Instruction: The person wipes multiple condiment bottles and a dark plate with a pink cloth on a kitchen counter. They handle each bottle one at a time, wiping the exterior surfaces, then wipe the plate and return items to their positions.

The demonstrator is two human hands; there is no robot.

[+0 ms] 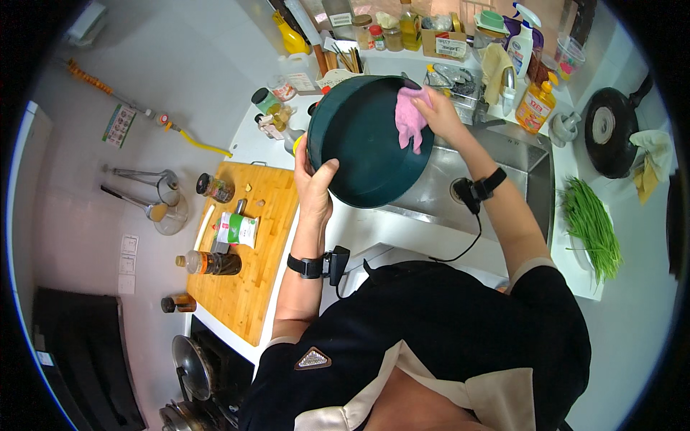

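Head view: a dark green round vessel (366, 147) is located at upper centre of the frame, held up with its open side facing the camera. The left hand (315, 188) is clamped on the vessel's left side, with the thumb over the rim onto the inner wall and the fingers on the outer wall. The right hand (438, 115) is closed on a pink cloth (410, 126) at the vessel's upper right rim; the cloth hangs down over the inner surface. The two hands are apart, on opposite sides of the vessel. A black strap with a small device is fitted on each wrist.

A metal sink (489, 164) is located right of centre, partly behind the vessel and the right forearm. A wooden cutting board (262, 287) occupies the left of centre; it carries a white and green packet (238, 229) and a bottle with dark contents (221, 263), among other items. An orange pump bottle (535, 108) stands at upper right. A black pan (609, 136) and green stalks (593, 230) are positioned at the right of the frame.
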